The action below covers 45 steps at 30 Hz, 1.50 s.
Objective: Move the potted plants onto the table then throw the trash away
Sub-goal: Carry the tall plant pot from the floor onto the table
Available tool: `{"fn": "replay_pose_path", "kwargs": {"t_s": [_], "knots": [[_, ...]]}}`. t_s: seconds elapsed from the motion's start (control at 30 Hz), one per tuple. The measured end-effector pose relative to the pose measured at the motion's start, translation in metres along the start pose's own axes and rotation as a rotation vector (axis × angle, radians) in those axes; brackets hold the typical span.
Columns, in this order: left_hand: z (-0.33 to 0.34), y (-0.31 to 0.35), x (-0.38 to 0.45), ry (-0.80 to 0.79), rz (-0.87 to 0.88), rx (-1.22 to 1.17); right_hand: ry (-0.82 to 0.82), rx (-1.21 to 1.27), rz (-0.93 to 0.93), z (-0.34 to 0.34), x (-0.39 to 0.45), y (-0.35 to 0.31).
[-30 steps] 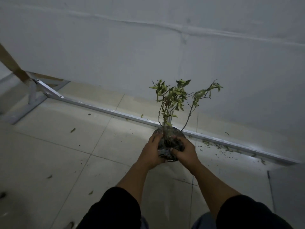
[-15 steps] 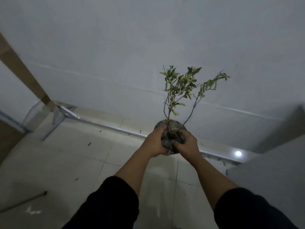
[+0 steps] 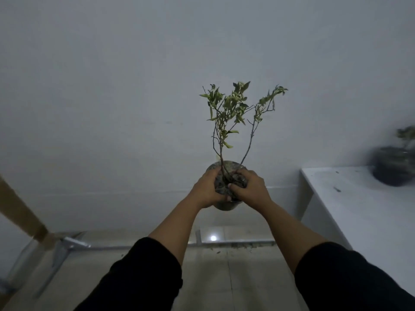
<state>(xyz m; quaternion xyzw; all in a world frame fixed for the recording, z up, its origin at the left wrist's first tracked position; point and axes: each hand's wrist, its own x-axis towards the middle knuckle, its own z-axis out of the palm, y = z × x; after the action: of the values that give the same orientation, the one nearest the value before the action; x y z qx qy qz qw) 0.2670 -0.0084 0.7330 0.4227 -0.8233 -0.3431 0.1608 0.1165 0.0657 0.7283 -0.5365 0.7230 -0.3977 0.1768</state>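
**Both hands carrying a potted plant toward the table**

Head view: The left hand (image 3: 207, 189) and the right hand (image 3: 250, 189) are clasped around one small pot (image 3: 225, 204), thumbs hooked over the rim into the soil, fingers wrapped round the sides. The pot is in the air at arm's length, upright, its thin branching stems and sparse leaves (image 3: 233, 108) rising in front of the plain white wall (image 3: 112, 86). The white table (image 3: 359, 209) is to the right, well apart from the pot and lower than it.

To do this step well, I judge the pot should stay level as it swings right, gripped by the body and never by the stems, which look spindly enough to snap. Coming over the table's near edge with clear height and then lowering straight down would keep the base from clipping the corner. Soil sits right under the thumbs, so a tilt may spill some.

Around it: a second potted plant (image 3: 395, 167), blurred, already stands at the table's far right, so the landing spot should be left of it, on the bare top. A few dark specks lie on the table; what they are is too small to tell. Below, a metal frame (image 3: 65, 245) runs along the floor by the wall, with scattered debris beside it, a possible trip point while walking. A tan slanted board (image 3: 20, 212) crosses the left edge, away from the path.
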Motion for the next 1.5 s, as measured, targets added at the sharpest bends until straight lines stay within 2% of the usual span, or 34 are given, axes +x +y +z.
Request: {"fn": "replay_pose_path", "kwargs": {"t_s": [0.27, 0.37, 0.53, 0.7, 0.9, 1.13, 1.37, 1.5], "knots": [[0.055, 0.118, 0.037, 0.026, 0.149, 0.056, 0.085, -0.008, -0.053, -0.128, -0.004, 0.051], [0.104, 0.160, 0.044, 0.017, 0.162, 0.029, 0.099, -0.047, -0.040, -0.177, -0.014, 0.091], [0.200, 0.241, 0.057, -0.042, 0.145, -0.072, -0.013, -0.141, 0.049, -0.276, -0.024, 0.175], [0.278, 0.289, 0.062, -0.060, 0.188, -0.108, -0.026, -0.149, 0.098, -0.339, -0.029, 0.254], [0.335, 0.316, 0.075, -0.101, 0.167, -0.096, -0.044, -0.089, 0.165, -0.368, -0.044, 0.317], [0.376, 0.305, 0.093, -0.202, 0.113, -0.115, -0.091, -0.002, 0.238, -0.366, -0.046, 0.361], [0.392, 0.287, 0.124, -0.143, 0.104, -0.148, -0.232, -0.059, 0.103, -0.371, -0.022, 0.382], [0.388, 0.281, 0.155, -0.123, 0.096, -0.125, -0.245, -0.091, 0.074, -0.370, 0.013, 0.390]]}}
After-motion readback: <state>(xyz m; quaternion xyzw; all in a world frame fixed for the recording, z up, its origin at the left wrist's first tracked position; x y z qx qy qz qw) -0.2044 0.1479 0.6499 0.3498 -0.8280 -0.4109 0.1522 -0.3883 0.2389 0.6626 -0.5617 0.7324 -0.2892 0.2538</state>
